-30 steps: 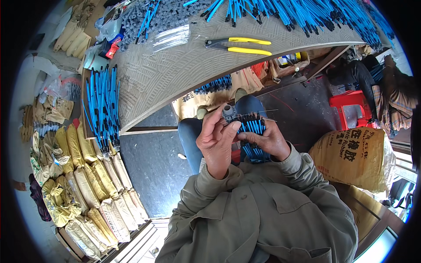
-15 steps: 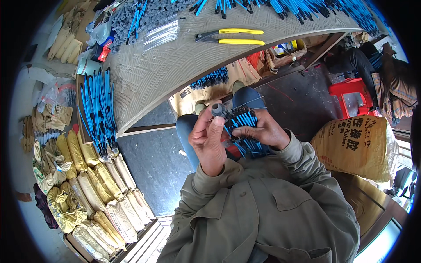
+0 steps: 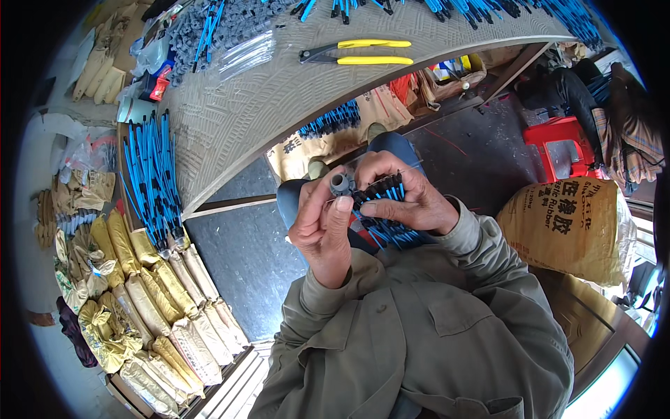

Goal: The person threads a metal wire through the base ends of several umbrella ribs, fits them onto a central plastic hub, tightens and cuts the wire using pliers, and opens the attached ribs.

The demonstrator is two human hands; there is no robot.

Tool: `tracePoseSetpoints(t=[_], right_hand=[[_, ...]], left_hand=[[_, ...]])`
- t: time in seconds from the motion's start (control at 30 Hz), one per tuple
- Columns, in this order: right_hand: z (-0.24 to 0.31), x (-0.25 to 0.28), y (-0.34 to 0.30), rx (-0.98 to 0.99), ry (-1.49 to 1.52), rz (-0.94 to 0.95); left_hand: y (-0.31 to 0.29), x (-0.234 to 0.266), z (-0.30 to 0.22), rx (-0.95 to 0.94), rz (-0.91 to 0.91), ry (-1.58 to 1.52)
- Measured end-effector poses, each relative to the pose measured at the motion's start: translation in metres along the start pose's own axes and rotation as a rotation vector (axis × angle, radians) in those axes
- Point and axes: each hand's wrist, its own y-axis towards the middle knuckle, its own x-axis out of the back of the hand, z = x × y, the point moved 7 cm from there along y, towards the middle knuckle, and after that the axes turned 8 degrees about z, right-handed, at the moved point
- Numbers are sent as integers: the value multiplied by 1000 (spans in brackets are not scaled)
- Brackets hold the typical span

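Note:
Over my lap, my left hand (image 3: 322,227) pinches a small grey ring-shaped part (image 3: 339,183) with a round hole, between thumb and fingers. My right hand (image 3: 410,199) is closed round a bundle of thin blue rods with black ends (image 3: 391,229), its thumb lying across them. Its forefinger arches over the black ends, close beside the grey part. A thin wire shows faintly near the left fingertips; how it runs between the pieces is hidden by the fingers.
On the curved table (image 3: 230,133) ahead lie yellow-handled cutters (image 3: 373,52), clear strips (image 3: 248,56), grey parts (image 3: 199,35) and blue rods (image 3: 150,178). Gold packages (image 3: 164,293) stand at left. A big sack (image 3: 558,230) and a red stool (image 3: 558,143) are at right, near another person (image 3: 621,133).
My right hand's forefinger has lifted and come left over the black ends toward the grey part. The thin wires that stuck out to the right no longer show there. The view has shifted slightly.

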Motion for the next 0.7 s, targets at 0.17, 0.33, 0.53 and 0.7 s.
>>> tracePoseSetpoints(t=[0.17, 0.33, 0.53, 0.7], right_hand=[[-13, 5, -9, -196, 130, -106], [0, -1, -12, -155, -90, -47], [3, 0, -10, -78, -153, 42], [-11, -2, -12, -160, 207, -20]], left_hand=[[1, 1, 2, 61, 22, -16], [-1, 4, 6, 118, 40, -159], [-3, 2, -1, 127, 107, -207], [-3, 1, 4, 158, 190, -295]])
